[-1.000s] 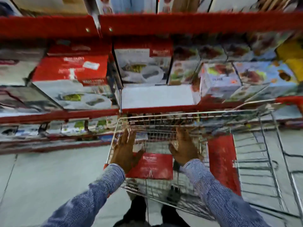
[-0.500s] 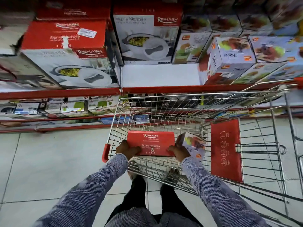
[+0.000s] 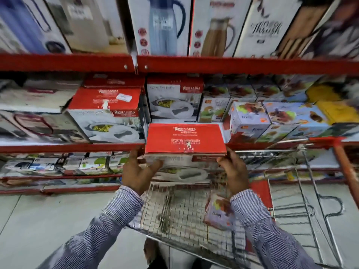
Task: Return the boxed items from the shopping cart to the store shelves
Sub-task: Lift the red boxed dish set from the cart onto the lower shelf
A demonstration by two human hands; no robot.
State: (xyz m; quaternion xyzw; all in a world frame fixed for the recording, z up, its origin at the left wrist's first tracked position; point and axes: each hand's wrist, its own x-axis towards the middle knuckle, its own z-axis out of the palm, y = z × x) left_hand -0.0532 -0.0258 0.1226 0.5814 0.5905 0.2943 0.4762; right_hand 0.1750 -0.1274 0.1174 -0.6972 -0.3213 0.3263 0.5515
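Cardboard gives the red box (image 3: 185,138) stiff, flat sides, and it looks bulky but probably not heavy (the load inside may be breakable). The left hand (image 3: 138,171) and right hand (image 3: 234,172) hold it at its two ends, fingers under the bottom edge, which seems the right place. It hangs above the cart (image 3: 174,214), its far edge level with the shelf lip (image 3: 73,147). A free slot sits between the grey box (image 3: 108,125) and the small boxes (image 3: 248,121); the fit looks narrow. One small box (image 3: 218,211) remains in the cart.
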